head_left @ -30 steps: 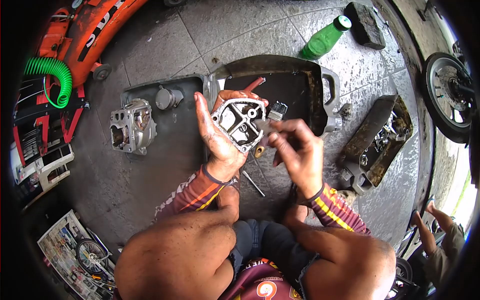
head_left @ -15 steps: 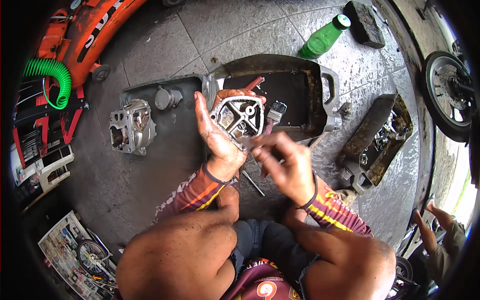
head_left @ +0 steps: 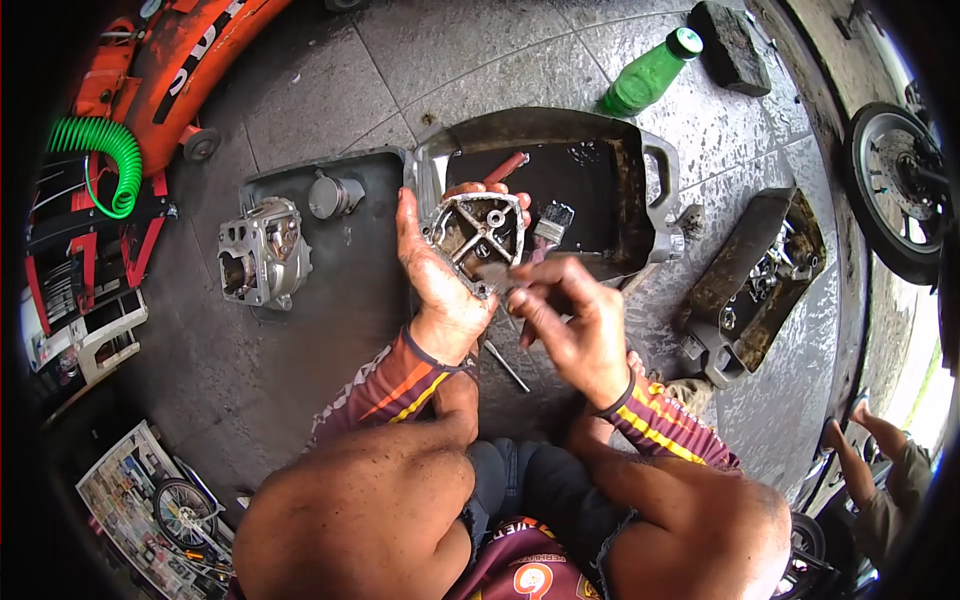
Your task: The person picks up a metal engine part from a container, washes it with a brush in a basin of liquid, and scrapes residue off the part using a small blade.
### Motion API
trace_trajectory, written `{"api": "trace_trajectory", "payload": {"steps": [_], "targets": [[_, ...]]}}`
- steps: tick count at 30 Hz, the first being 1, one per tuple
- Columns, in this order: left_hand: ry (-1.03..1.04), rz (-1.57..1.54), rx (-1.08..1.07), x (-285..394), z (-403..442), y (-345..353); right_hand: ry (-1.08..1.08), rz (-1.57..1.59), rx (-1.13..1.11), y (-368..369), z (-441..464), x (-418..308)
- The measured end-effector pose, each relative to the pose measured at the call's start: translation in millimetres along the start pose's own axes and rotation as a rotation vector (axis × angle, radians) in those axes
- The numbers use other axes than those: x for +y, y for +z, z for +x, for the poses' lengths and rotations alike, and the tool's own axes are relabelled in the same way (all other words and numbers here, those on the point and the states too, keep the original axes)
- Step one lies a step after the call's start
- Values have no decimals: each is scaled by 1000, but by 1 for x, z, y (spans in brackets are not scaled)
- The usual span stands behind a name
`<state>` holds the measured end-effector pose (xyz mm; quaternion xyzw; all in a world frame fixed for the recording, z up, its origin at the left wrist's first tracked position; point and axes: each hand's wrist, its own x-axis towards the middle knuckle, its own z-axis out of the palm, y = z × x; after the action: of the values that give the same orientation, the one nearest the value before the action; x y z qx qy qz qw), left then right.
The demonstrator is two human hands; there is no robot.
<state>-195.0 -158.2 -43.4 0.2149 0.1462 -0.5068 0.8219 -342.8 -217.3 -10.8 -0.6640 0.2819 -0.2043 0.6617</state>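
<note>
A metal engine cover [head_left: 482,238] with a cross-shaped rib inside rests in my left hand [head_left: 437,285], its hollow side facing up. My left fingers curl behind its far edge, and the thumb stands off to the left. My right hand [head_left: 580,325] pinches a small flat grey piece [head_left: 494,274], smeared by motion, at the near right rim of the cover. Beyond my hands lies a black tray [head_left: 645,150] containing a brush [head_left: 553,221] and a red-handled tool [head_left: 507,167].
On the left, a shallow tray [head_left: 375,260] bears an engine cylinder head [head_left: 265,255] and a piston [head_left: 335,196]. A green bottle [head_left: 650,75] stands at the back. To the right is a bin of metal parts [head_left: 760,280]. A metal rod [head_left: 507,366] lies near my knees.
The cover has tilted slightly and shifted a little left in my left hand. My right hand stays near its rim, the pinched piece now reaching over the cover's edge.
</note>
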Motion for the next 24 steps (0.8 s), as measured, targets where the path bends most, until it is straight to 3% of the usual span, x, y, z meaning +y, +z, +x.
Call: {"api": "trace_trajectory", "payload": {"steps": [3,6,8,12,14,16,18,24], "targets": [[-33,-61,-40,-1,-1,1,101,124,140,-2,3,0],[-57,-69,-46,-1,0,6,-200,-94,9,7,-2,5],[-58,-50,106,-3,-3,9,29,-1,72,-3,1,-2],[-106,-109,183,-3,-3,9,35,48,131,-6,3,4],[-127,-108,177,-4,-2,2,-148,-153,114,-5,4,6],[-204,-120,86,-4,-3,-4,-141,-167,97,-9,7,10],[-219,-126,77,-4,-5,-7,-289,-300,-56,-17,11,13],[-406,-48,-88,0,-5,-14,-265,-291,-36,-23,13,16]]}}
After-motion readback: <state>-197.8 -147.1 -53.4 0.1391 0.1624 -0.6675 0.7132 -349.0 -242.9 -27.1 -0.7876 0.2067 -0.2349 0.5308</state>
